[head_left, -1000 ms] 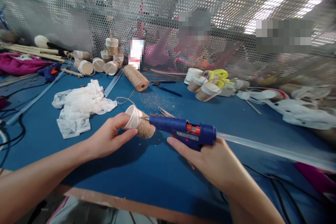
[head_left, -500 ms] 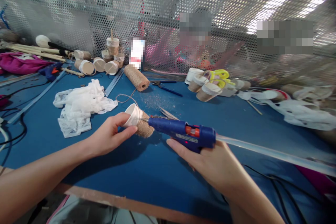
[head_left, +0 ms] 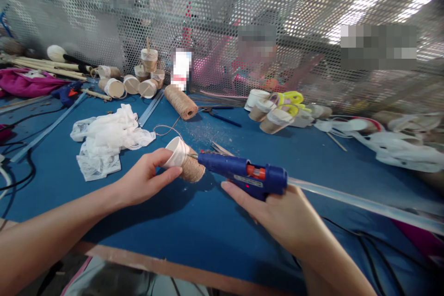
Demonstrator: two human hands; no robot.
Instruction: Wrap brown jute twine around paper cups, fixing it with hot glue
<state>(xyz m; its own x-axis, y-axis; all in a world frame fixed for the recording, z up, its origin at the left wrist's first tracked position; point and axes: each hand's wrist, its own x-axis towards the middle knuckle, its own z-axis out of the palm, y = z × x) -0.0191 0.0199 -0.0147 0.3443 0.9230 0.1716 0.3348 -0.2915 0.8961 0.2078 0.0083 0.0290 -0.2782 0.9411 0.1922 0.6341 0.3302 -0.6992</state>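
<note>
My left hand (head_left: 154, 175) grips the rim of a white paper cup (head_left: 176, 151), its lower part wrapped in brown twine. The cup lies tilted, mouth toward the upper left, above the blue table. In my right hand (head_left: 267, 208) is a blue glue gun (head_left: 239, 171), with a long clear glue stick (head_left: 347, 199) coming out of its back. The nozzle tip meets or nearly meets the cup where the twine wrapping borders the white rim. A loose strand runs from the cup to a twine roll (head_left: 180, 101). Scissors (head_left: 222, 149) lie partly hidden behind the gun.
Crumpled white plastic (head_left: 111, 136) lies left of the cup. Twine-wrapped cups (head_left: 147, 88) are stacked at the back, and more cups (head_left: 275, 121) stand right of centre. Pliers (head_left: 225, 119) lie behind. A second glue gun (head_left: 69, 93) rests far left; black cables (head_left: 367, 245) trail at right.
The glue gun has shifted very slightly right, its nozzle tip moving a little along the cup. The cup has turned or moved slightly right in my left hand.
</note>
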